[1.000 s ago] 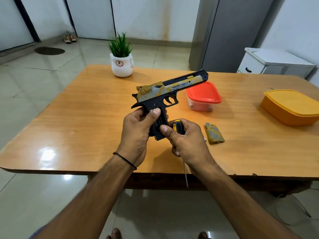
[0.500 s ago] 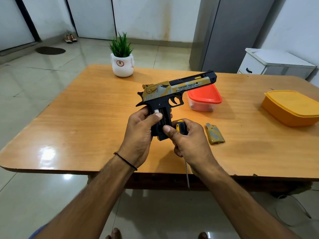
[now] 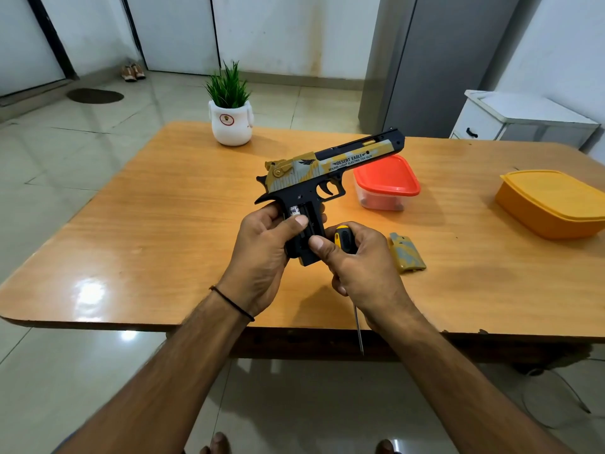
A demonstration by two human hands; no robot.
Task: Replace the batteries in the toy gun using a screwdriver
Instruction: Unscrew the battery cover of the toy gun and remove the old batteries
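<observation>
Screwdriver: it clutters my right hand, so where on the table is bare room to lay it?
Widest bare patch: the left half of the table, from the potted plant to the near edge, left of the left hand. A smaller one lies between the grip cover and the yellow container. Crowded: around the red-lidded container and toy gun.

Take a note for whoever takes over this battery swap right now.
Left hand grips the gun by its grip, thumb at the open battery bay.
Right hand holds the screwdriver, shaft down, thumb on the grip's lower end.
Cover lies on the table, right of the hands.
Done: cover off.
Left: swap batteries, screw cover back on; which batteries are in now is unclear.
</observation>
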